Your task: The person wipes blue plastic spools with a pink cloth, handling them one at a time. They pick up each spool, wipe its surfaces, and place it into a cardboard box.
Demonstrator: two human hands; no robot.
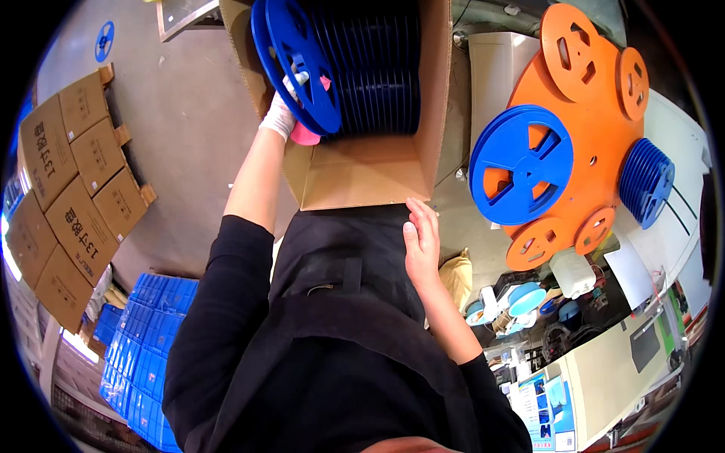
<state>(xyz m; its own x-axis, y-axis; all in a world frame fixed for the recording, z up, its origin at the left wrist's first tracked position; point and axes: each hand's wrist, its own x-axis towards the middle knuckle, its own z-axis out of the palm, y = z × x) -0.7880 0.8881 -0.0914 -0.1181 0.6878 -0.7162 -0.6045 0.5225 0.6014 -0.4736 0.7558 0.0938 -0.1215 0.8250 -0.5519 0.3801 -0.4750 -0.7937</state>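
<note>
My left hand (281,112), in a white glove, is at the left side of an open cardboard box (370,170). Its fingers reach through a cut-out of a blue plastic reel (306,64) and are closed on it; a second reel lies flush against its left. Pink patches show beside and behind the reel near the glove. A row of blue reels (377,98) stands on edge, packed close, in the box. My bare right hand (423,241) is at the box's near right corner, fingers stretched out, fingertips at the cardboard edge, holding nothing.
To the right stands an orange disc rack (593,162) bearing a large blue reel (525,166) and a stack of smaller blue reels (646,181). Stacked cartons (75,189) and blue crates (147,355) are at the left. A cluttered workbench (604,377) is at the lower right.
</note>
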